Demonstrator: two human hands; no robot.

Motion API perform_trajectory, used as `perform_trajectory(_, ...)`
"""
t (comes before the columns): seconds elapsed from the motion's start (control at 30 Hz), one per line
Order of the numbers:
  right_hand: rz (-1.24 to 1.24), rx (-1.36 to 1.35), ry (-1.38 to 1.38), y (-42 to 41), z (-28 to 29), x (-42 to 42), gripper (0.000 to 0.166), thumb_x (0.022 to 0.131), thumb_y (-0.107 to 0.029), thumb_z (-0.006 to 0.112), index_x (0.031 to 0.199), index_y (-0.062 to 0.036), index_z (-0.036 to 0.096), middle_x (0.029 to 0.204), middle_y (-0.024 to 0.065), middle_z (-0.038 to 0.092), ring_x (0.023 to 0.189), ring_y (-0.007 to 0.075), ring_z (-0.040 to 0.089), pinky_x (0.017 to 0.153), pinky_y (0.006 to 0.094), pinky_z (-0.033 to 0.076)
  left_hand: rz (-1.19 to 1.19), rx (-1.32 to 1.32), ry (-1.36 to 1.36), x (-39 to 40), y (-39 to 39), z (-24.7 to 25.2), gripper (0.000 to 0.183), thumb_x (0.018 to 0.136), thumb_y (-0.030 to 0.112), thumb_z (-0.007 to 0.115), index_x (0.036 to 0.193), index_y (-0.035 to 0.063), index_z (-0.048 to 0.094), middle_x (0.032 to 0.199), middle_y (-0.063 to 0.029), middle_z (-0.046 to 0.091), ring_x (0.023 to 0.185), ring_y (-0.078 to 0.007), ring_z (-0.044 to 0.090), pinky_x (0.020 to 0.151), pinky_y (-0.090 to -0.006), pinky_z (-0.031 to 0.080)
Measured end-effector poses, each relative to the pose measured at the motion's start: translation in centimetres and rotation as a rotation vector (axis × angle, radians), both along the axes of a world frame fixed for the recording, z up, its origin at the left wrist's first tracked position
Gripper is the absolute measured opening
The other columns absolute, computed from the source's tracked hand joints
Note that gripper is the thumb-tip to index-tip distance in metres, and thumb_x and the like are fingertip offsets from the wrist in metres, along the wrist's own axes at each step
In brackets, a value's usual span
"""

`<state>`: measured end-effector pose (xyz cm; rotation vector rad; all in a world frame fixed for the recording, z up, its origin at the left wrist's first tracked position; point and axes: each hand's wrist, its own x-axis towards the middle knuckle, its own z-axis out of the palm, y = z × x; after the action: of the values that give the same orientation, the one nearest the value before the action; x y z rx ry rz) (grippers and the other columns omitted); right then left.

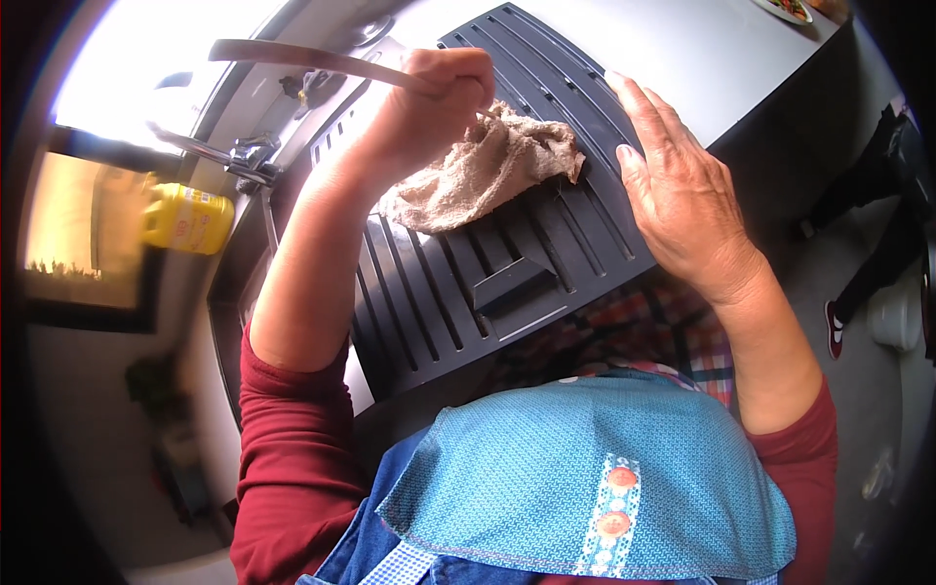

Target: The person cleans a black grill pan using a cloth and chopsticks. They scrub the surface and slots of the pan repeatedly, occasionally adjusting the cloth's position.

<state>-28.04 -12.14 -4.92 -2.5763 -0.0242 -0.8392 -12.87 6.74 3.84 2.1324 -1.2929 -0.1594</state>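
Note:
My left hand (pixel 431 110) is closed around a long, flat, slightly curved stick (pixel 307 57), which looks wooden. Its thin tip pokes out below my fist, against a crumpled beige terry cloth (pixel 490 175). The cloth lies on a dark slotted panel (pixel 428 292) that resembles a range hood's filter, with a raised tab-like recess (pixel 512 285) near its front edge. At the panel's right edge, my right hand (pixel 680 190) lies palm down with fingers extended, holding nothing. My left fist hides part of the cloth and panel.
A chrome faucet (pixel 252 159) rises left of the panel, near a yellow plastic jug (pixel 190 219) that bears writing. White countertop (pixel 658 44) extends beyond the panel, with a plate of food (pixel 786 9) at its far corner. Another person's legs (pixel 870 234) and a white bucket (pixel 896 314) are at right.

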Motion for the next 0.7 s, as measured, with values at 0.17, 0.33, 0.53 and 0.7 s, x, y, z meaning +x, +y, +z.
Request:
perform_trajectory(0.17,0.007,0.023,0.005,-0.1,-0.1,0.1,0.055,0.097,-0.016,0.052,0.149,-0.0047,0.036,0.134,0.0284,0.052,0.120,0.0402,0.057,0.100,0.0447,0.050,-0.125,0.041,-0.011,0.7,0.4,-0.3,0.017,0.083,0.004,0.038,0.070,0.0032,0.049,0.061,-0.0024,0.051,0.055,-0.0089,0.049,0.049,-0.0256,0.042)
perform_trajectory(0.33,0.018,0.026,0.003,-0.1,-0.3,0.2,0.058,0.096,-0.016,0.053,0.149,-0.0041,0.034,0.135,0.0293,0.052,0.122,0.0408,0.055,0.101,0.0449,0.048,-0.091,0.201,-0.516,-0.8,0.9,-1.5,0.011,0.079,-0.002,0.049,0.069,0.0013,0.046,0.061,-0.0088,0.046,0.055,-0.0201,0.050,0.053,-0.0334,0.041)
perform_trajectory(0.53,-0.017,0.020,-0.004,-0.2,-0.4,0.5,0.056,0.095,-0.013,0.053,0.148,-0.0080,0.037,0.138,0.0220,0.051,0.121,0.0414,0.055,0.100,0.0441,0.047,-0.224,0.019,-0.373,-4.2,0.6,-1.3,0.010,0.078,0.000,0.049,0.069,0.0035,0.047,0.063,-0.0095,0.048,0.056,-0.0239,0.050,0.054,-0.0363,0.041)
perform_trajectory(0.7,-0.007,0.013,0.059,-0.3,-0.2,0.3,0.060,0.095,-0.014,0.050,0.151,-0.0049,0.032,0.138,0.0293,0.050,0.124,0.0400,0.054,0.104,0.0450,0.046,-0.284,0.060,-0.153,-7.9,0.8,0.6,0.006,0.074,0.003,0.050,0.071,0.0054,0.054,0.064,-0.0066,0.054,0.059,-0.0221,0.057,0.055,-0.0329,0.045)
